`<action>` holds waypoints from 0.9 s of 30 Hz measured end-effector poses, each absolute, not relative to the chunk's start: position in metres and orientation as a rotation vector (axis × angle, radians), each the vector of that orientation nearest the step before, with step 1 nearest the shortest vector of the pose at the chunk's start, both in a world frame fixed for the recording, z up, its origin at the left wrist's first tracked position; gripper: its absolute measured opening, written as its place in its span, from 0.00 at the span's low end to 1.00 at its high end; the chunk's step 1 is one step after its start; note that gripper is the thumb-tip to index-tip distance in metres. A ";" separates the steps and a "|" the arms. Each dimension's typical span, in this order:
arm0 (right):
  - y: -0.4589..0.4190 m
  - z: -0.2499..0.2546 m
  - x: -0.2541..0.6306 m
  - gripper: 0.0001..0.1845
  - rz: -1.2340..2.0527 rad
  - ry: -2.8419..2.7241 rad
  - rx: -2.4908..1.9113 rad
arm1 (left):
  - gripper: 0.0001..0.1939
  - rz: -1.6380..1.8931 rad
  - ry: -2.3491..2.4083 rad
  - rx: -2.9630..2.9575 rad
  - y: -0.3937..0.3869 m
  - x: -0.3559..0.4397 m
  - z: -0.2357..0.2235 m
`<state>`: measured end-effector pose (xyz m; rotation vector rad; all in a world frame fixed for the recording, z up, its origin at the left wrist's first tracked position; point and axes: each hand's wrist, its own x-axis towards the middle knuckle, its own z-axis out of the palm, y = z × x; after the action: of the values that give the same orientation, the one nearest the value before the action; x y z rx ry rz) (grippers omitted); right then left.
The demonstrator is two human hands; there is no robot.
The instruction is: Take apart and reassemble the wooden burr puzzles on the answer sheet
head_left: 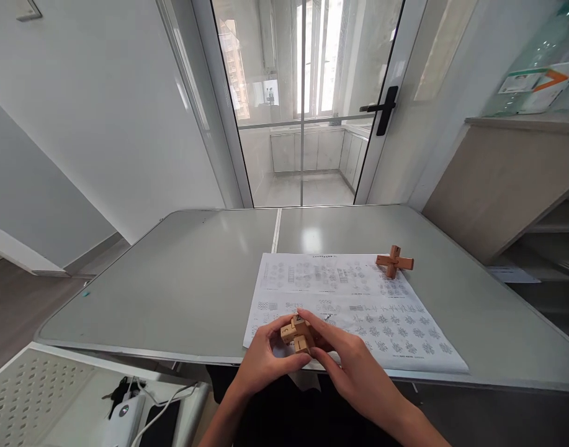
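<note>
Between both hands, above the table's front edge, is a light wooden burr puzzle made of interlocking blocks with small dark marks. My left hand grips it from the left, fingers behind and thumb in front. From the right, my right hand closes on it with fingertips on top and thumb low at the front. The fingers cover part of the puzzle. Under and beyond the hands lies a printed sheet with rows of small diagrams. A darker brown wooden cross puzzle rests on the sheet's far right corner.
The grey table stands before a glass door with a black handle. At lower left, a white cart holds keys, a white device and a cable. Plastic bottles stand on a shelf at right.
</note>
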<state>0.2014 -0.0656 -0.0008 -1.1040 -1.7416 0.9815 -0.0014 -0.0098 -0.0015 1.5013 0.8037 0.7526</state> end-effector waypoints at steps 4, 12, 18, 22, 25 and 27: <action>-0.066 0.001 0.202 0.34 0.990 -1.711 -1.092 | 0.30 0.744 0.802 1.504 -0.009 -0.001 -0.002; -0.065 -0.002 0.203 0.35 0.920 -1.782 -1.087 | 0.25 0.728 0.836 1.560 -0.009 0.002 0.000; -0.064 -0.001 0.202 0.35 0.904 -1.757 -1.085 | 0.24 0.752 0.826 1.576 -0.009 0.002 0.000; -0.066 -0.003 0.201 0.34 0.880 -1.752 -1.063 | 0.26 0.732 0.836 1.587 -0.009 0.002 -0.001; -0.066 -0.003 0.202 0.34 0.892 -1.750 -1.038 | 0.28 0.721 0.853 1.611 -0.010 0.002 0.000; -0.065 0.000 0.203 0.32 0.940 -1.718 -1.024 | 0.30 0.725 0.859 1.622 -0.012 0.003 0.000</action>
<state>0.2032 -0.0653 -0.0003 -1.0236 -1.7176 0.9405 0.0027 -0.0120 0.0003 1.6223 0.8591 0.7251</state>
